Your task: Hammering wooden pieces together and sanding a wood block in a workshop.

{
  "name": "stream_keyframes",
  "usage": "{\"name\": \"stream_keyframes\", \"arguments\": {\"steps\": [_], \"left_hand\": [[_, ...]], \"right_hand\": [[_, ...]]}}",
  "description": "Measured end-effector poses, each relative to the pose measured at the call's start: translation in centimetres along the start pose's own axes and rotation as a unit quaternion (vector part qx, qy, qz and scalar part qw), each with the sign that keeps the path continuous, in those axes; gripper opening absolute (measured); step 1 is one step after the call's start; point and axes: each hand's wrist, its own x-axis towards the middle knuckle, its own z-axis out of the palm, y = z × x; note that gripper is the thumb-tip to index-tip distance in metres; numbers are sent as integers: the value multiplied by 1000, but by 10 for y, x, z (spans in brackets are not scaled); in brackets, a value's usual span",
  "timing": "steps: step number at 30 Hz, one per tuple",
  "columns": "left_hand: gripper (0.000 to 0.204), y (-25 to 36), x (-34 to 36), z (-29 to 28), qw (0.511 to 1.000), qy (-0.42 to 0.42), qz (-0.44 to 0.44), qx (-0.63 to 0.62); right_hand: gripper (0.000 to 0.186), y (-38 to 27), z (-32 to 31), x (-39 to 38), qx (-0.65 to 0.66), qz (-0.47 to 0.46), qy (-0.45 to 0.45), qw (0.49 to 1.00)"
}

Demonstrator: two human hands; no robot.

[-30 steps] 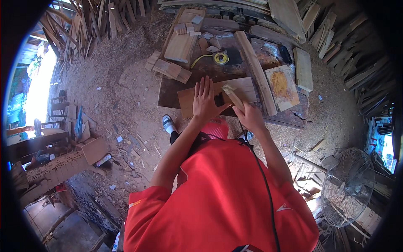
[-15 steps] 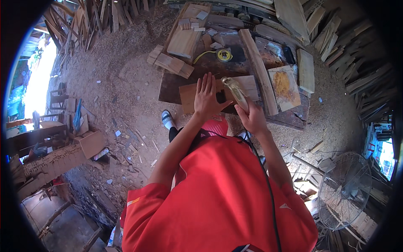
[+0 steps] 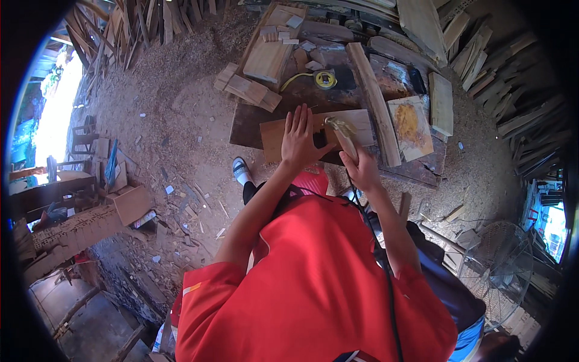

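Observation:
My left hand (image 3: pixel 298 142) lies with fingers stretched out on a brown wooden board (image 3: pixel 271 136) at the workbench's near edge. Beside it my right hand (image 3: pixel 359 169) grips a pale-handled tool (image 3: pixel 344 136) with a crinkled gold-coloured head, angled over the board just right of a dark patch between the hands. A long plank (image 3: pixel 374 102) and a stained square panel (image 3: pixel 410 127) lie right of the board. Beyond it are a yellow tape measure (image 3: pixel 325 80) and small wood offcuts (image 3: pixel 313 65). A black cord runs down over my red shirt from near my right hand.
Stacked boards (image 3: pixel 268 60) sit at the bench's back left. Leaning scrap wood (image 3: pixel 506 120) lines both far sides. A standing fan (image 3: pixel 500 271) is at lower right, with a person in dark and blue clothing (image 3: pixel 452 289) beside it. Cluttered timber (image 3: pixel 72 229) fills the lower left.
The other person has come into view at lower right, partly covering the fan. The tool's head has shifted slightly; my left hand stays spread on the board.

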Motion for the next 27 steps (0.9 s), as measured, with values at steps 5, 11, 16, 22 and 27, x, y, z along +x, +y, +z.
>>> {"name": "stream_keyframes", "arguments": {"steps": [5,11,16,22,27], "left_hand": [[96,-10,0,13,1000,22,-7,10],[68,-2,6,24,999,49,-18,9],[61,-3,15,35,999,44,-15,17],[59,-2,17,40,999,37,-6,24],[57,1,19,39,999,31,0,37]], "right_hand": [[56,16,7,-11,-11,46,-13,999],[59,22,8,-8,6,102,3,995],[57,35,10,-12,11,103,48,993],[56,40,8,-12,3,161,34,986],[56,30,4,-8,12,186,9,982]]}}
